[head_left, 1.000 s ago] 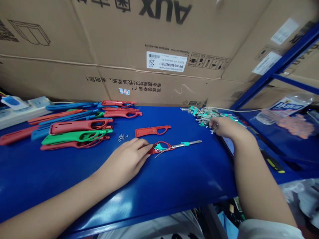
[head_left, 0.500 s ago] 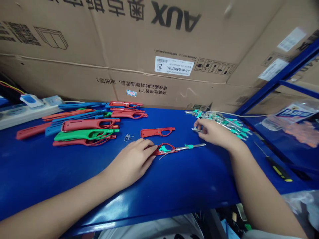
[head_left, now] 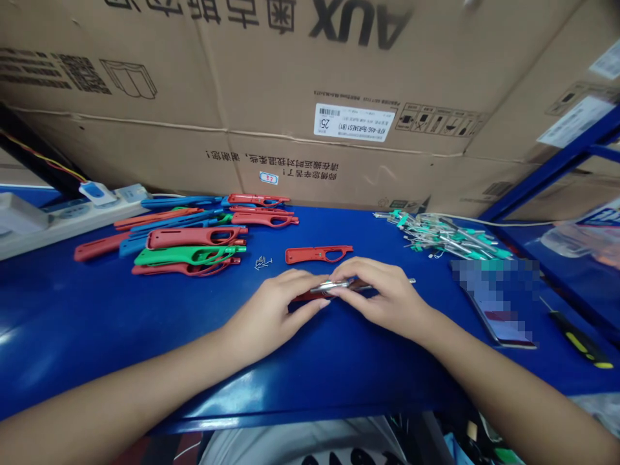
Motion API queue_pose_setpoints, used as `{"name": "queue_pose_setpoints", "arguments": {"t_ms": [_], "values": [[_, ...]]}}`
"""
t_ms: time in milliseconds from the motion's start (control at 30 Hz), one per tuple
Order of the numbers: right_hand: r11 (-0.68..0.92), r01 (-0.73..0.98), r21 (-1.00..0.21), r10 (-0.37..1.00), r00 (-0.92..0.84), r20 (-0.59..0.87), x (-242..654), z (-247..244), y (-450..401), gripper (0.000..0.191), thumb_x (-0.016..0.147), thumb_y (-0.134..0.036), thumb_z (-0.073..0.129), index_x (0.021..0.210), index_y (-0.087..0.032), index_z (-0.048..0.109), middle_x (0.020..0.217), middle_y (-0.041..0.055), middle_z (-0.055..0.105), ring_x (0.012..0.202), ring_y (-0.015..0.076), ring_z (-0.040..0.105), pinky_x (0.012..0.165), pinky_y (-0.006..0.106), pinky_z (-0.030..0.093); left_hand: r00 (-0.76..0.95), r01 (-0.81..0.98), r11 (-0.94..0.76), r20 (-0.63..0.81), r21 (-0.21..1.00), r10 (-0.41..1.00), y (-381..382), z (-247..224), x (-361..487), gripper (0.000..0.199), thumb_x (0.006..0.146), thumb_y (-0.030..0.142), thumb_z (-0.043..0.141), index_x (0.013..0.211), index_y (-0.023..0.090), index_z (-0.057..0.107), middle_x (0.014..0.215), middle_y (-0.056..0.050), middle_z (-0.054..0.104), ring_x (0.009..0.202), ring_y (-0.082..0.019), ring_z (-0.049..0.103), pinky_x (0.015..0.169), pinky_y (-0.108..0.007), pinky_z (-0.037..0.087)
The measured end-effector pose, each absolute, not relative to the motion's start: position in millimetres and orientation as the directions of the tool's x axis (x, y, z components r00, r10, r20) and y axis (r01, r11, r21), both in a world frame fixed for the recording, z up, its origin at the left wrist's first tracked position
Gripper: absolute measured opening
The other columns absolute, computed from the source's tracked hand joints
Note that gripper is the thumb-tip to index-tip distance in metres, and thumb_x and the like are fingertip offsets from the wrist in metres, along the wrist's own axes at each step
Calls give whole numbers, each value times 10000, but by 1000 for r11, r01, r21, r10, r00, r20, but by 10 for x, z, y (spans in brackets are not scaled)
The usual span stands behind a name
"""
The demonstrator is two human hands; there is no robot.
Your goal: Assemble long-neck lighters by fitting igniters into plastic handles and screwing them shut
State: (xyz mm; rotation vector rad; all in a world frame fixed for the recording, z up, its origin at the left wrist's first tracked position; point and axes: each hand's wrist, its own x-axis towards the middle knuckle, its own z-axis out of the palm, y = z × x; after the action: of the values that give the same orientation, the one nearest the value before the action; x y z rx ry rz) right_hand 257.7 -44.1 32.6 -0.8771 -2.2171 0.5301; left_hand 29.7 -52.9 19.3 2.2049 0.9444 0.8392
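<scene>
Both my hands meet over the front middle of the table. My left hand [head_left: 281,298] has thumb and fingers closed around the left end of a small silver metal part [head_left: 331,285]. My right hand [head_left: 382,294] pinches the same part from the right. Just below it lies a red lighter handle half [head_left: 306,296], mostly covered by my fingers. The tip of its metal tube [head_left: 412,281] pokes out beyond my right hand. Another red handle half [head_left: 317,254] rests behind my hands, with a small heap of screws [head_left: 261,262] to its left.
Red, green and blue lighter handles [head_left: 188,255] are stacked at left, near a white power strip [head_left: 72,219]. Metal tubes with teal tape [head_left: 450,236] form a pile at right. A phone [head_left: 498,310] and a screwdriver [head_left: 578,339] lie nearby. A large cardboard box [head_left: 271,135] stands behind.
My right hand has come left from the tube pile to my left hand, bringing a small silver part. The phone, not visible before, now shows. The view has shifted slightly.
</scene>
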Motion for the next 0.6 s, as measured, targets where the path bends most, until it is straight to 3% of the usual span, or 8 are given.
{"name": "queue_pose_setpoints", "arguments": {"t_ms": [67, 167, 333, 467, 600], "values": [[678, 402, -616, 721, -525, 451, 2562, 319, -462, 121, 940, -276, 652, 1037, -208, 624, 996, 53, 687, 836, 135, 666, 721, 251, 577, 547, 360, -538, 295, 762, 783, -520, 215, 297, 232, 1001, 269, 567, 1184, 251, 709, 1097, -14, 746, 974, -160, 693, 857, -275, 544], [678, 421, -603, 728, -503, 466, 2598, 329, -429, 208, 923, -301, 674, 1092, -199, 607, 1052, 76, 663, 883, 153, 646, 728, 274, 576, 498, 359, -491, 282, 794, 820, -508, 246, 292, 195, 1000, 255, 568, 1104, 234, 732, 1080, -12, 753, 958, -161, 694, 832, -267, 529], [783, 464, -414, 622, -597, 508, 2704, 297, -274, 54, 969, -244, 601, 991, -198, 620, 939, 58, 691, 903, 188, 601, 806, 353, 517, 481, 378, -443, 237, 813, 844, -500, 255, 301, 178, 998, 263, 570, 1094, 237, 718, 1038, 9, 749, 883, -136, 678, 772, -242, 509], [808, 418, -415, 586, -642, 494, 2705, 240, -237, 54, 981, -218, 572, 991, -195, 620, 943, 52, 694, 897, 175, 597, 808, 334, 501, 533, 394, -494, 245, 775, 810, -504, 224, 320, 210, 1004, 275, 557, 1160, 241, 694, 1043, 0, 724, 839, -123, 647, 736, -235, 493], [791, 447, -418, 610, -633, 477, 2682, 273, -282, 99, 991, -249, 551, 1027, -191, 623, 956, 60, 698, 901, 183, 602, 812, 339, 491, 530, 415, -506, 251, 756, 810, -506, 223, 312, 196, 1013, 298, 538, 1094, 214, 695, 982, -9, 695, 818, -130, 625, 739, -250, 475]]}}
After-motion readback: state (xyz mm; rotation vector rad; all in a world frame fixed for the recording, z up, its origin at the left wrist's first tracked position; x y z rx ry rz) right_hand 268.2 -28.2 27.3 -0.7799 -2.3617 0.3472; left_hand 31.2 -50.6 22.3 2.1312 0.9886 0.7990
